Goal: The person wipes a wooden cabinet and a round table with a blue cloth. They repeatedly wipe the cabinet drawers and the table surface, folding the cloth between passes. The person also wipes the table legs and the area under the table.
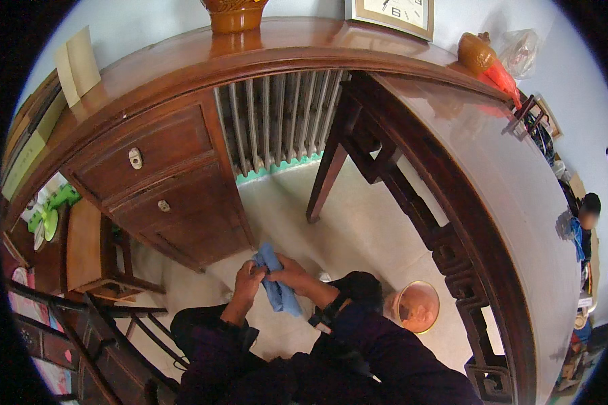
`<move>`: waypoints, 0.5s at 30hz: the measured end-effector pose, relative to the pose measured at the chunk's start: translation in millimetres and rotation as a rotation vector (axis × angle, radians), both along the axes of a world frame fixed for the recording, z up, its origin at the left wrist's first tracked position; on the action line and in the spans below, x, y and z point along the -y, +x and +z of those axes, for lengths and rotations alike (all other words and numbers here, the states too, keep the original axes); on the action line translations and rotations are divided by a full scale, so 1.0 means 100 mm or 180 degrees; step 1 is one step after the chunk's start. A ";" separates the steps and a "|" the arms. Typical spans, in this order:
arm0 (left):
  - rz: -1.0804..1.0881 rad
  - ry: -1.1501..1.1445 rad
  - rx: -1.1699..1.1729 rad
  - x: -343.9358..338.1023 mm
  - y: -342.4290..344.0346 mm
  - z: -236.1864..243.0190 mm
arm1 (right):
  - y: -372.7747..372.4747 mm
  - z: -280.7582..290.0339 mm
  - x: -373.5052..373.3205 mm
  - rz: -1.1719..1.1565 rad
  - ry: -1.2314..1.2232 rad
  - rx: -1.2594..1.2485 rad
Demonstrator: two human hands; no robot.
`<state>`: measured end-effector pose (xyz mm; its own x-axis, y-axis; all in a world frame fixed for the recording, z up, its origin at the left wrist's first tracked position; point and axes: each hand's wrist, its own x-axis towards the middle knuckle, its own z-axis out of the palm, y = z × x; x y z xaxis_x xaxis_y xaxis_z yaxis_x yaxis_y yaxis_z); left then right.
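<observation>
A folded blue cloth (282, 298) hangs between my two hands, low in the middle of the head view. My left hand (248, 283) has its fingers closed on the cloth's left side. My right hand (290, 275) grips it from the right, with the thumb across the fabric. The cloth is held above the tiled floor, in front of the lower door of a dark wooden cabinet (182, 239). Part of the fingers on both sides is hidden by the folds.
A long wooden shelf (162, 61) holds pots, a clock and cards. A carved table (479, 169) runs along my right, a pink bin (417, 307) beside it. A radiator (277, 121) stands ahead. A stool (91, 243) and dark chair (98, 324) are at left.
</observation>
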<state>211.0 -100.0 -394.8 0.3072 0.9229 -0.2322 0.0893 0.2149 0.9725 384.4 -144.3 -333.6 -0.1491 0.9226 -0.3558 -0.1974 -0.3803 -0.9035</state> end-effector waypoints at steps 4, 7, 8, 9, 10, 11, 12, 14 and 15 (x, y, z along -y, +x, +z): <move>0.0197 0.0191 -0.0045 0.01 -0.07 -0.08 | -0.01 -0.15 0.03 0.0347 -0.0147 -0.0107; 0.0416 0.0177 0.0040 0.02 -0.09 0.00 | -0.01 -0.22 0.03 0.0181 -0.0195 0.0198; 0.0507 -0.0003 0.0383 0.02 -0.10 0.04 | -0.01 -0.22 0.03 0.0085 -0.0164 0.0266; 0.0597 -0.0186 0.0727 0.03 -0.09 0.08 | 0.00 -0.21 0.04 -0.0010 -0.0135 0.0335; 0.0611 -0.0134 0.0636 0.07 -0.10 0.13 | 0.00 -0.20 0.07 -0.0096 -0.0142 0.0699; 0.0630 -0.0076 0.0545 0.10 -0.12 0.17 | 0.00 -0.18 0.08 -0.0175 -0.0145 0.1063; 0.0652 0.0092 0.0555 0.11 -0.13 0.20 | 0.01 -0.16 0.10 -0.0261 -0.0050 0.1386; 0.0678 -0.0127 0.0654 0.14 -0.17 0.24 | -0.01 -0.11 0.13 -0.0379 0.0145 0.1382; 0.0685 -0.0091 0.0683 0.17 -0.17 0.25 | -0.01 -0.09 0.16 -0.0444 0.0112 0.1459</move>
